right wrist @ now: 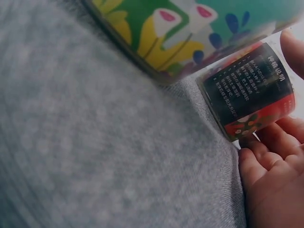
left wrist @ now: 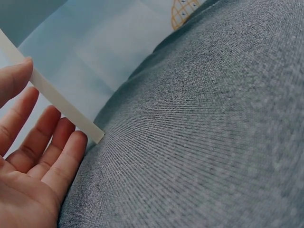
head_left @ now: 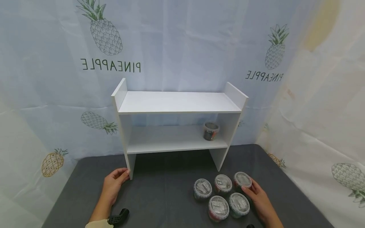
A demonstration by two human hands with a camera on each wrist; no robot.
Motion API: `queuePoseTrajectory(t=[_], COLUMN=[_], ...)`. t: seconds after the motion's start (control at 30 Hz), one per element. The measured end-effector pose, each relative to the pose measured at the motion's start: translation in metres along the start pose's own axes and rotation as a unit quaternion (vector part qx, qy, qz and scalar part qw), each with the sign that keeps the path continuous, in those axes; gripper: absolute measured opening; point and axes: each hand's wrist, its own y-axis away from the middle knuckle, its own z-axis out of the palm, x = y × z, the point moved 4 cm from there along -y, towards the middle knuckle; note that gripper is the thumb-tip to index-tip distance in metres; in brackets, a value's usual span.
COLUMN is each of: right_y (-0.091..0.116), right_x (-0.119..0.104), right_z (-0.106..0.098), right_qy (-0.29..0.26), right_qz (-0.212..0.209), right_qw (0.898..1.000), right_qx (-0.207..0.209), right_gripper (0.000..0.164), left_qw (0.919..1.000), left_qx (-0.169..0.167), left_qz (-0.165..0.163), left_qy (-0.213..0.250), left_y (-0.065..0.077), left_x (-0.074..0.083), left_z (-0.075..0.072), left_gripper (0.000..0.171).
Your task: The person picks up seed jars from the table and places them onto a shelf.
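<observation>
Near the left front of a white two-tier shelf (head_left: 176,103), my left hand (head_left: 114,183) holds the lower front edge of its side panel (left wrist: 61,102) with thumb and fingers. On the right, my right hand (head_left: 260,198) grips the farthest right of several lidded cups (head_left: 242,180), thumb on the near side and fingers around its far side. This cup has a dark label with white writing and a red patterned band (right wrist: 251,95). The other lidded cups (head_left: 218,208) stand close beside it, one with a colourful flower print (right wrist: 180,38). Another cup (head_left: 210,131) stands on the lower tier's right end.
The shelf stands at the back of a table with a dark grey cloth (head_left: 159,196). A pineapple-printed curtain (head_left: 182,47) hangs behind and along the sides. The table's right edge runs beyond my right hand.
</observation>
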Motion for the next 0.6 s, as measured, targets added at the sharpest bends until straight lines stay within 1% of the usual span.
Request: queuePoseTrajectory(t=[0.23,0.6], right_y=[-0.0012,-0.0008], right_x=[0.0020,-0.0006], right_z=[-0.0002,0.0009], right_qy=[0.012,0.030], right_qz=[0.008,0.015], right_qw=[1.000,0.999], right_qx=[-0.003,-0.007], right_gripper=[0.081,0.086], left_qw=[0.9999,1.0000], left_qx=[-0.005,-0.003], left_qz=[-0.010,-0.004], left_qy=[-0.004,0.003], left_y=[0.0005,-0.0008], left_x=[0.0000,-0.0008], left_z=[-0.0003,-0.0008], left_gripper=[0.048,0.046])
